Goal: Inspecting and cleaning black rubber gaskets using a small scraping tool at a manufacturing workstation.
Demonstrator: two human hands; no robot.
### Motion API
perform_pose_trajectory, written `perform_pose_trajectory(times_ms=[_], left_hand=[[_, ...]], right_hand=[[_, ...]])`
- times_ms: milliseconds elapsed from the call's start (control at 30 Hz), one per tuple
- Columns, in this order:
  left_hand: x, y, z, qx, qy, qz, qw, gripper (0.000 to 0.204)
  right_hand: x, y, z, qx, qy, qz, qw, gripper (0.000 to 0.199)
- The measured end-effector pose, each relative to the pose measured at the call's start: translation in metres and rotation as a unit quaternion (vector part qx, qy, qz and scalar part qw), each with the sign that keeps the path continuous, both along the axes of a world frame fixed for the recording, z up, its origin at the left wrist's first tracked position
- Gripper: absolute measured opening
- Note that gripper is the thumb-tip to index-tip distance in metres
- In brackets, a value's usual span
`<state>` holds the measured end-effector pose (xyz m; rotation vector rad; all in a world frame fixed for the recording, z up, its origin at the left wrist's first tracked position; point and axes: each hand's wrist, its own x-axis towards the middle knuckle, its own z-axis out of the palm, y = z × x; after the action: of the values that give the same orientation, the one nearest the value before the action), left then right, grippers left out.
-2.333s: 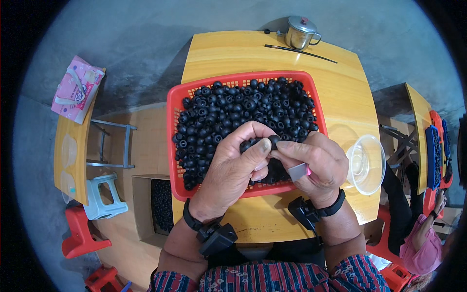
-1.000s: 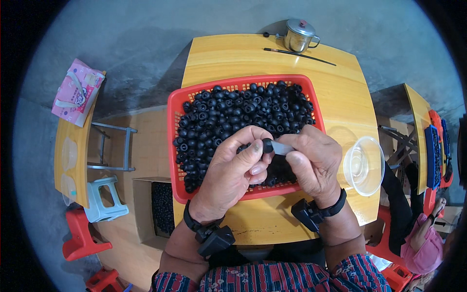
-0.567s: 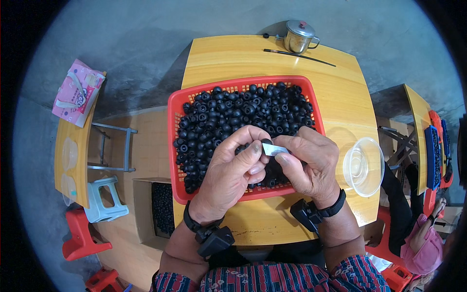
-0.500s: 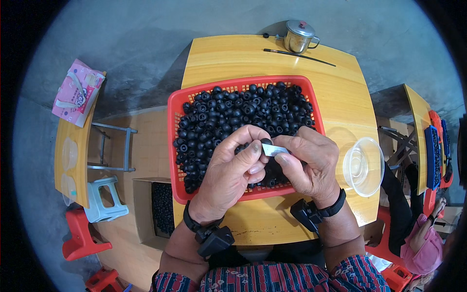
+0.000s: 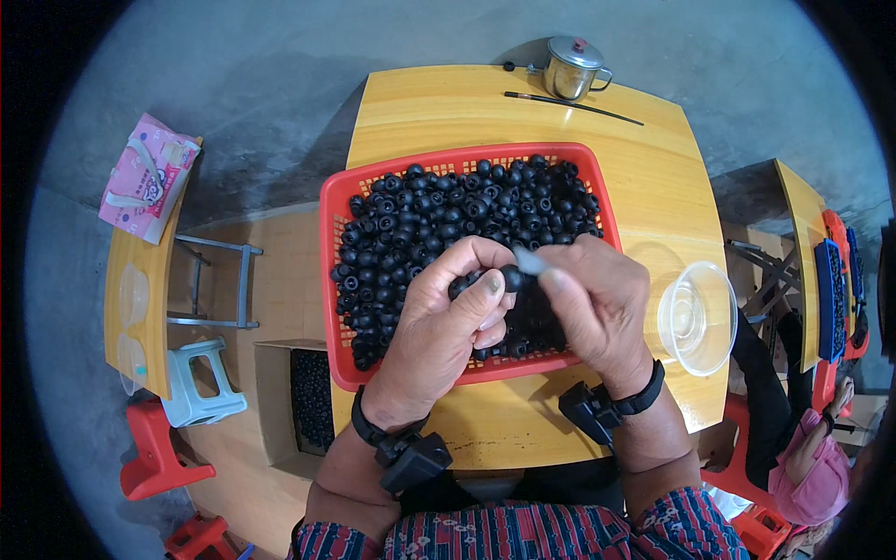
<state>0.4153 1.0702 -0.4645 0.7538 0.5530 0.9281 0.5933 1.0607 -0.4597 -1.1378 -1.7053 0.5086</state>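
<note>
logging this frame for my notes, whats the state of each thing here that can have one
left hand: closed on a small black part
right hand: pinching a small pale piece against that part
red basket: heaped with black parts
clear bowl: looks empty, upright
metal mug: lid on
cardboard box: open, black parts inside

Centre of the frame: basket (image 5: 329,243) on table (image 5: 644,187), filled with round parts (image 5: 448,210). Over its lower half, left hand (image 5: 443,331) and right hand (image 5: 597,313) meeting above the parts. Right of the basket, on the table, bowl (image 5: 695,317). Top of the frame, at the table's far edge, lidded mug (image 5: 571,67) with a thin stick (image 5: 574,107) just below. Lower left, under the table's left side, box (image 5: 280,401); left of it, stool (image 5: 201,383). Upper left, packet (image 5: 145,177) on a second table (image 5: 131,317).
</note>
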Motion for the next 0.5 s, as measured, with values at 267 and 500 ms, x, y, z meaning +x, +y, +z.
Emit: perform_pose_trajectory(times_ms=[267, 500], left_hand=[[0.008, -0.006, -0.007, 0.013, 0.042, 0.011, 0.999, 0.013], [0.011, -0.012, -0.015, 0.025, 0.034, 0.015, 0.999, 0.012]], right_hand=[[0.009, -0.009, -0.007, 0.010, 0.039, 0.025, 0.999, 0.024], [0.010, -0.014, -0.014, -0.011, 0.041, 0.026, 0.999, 0.024]])
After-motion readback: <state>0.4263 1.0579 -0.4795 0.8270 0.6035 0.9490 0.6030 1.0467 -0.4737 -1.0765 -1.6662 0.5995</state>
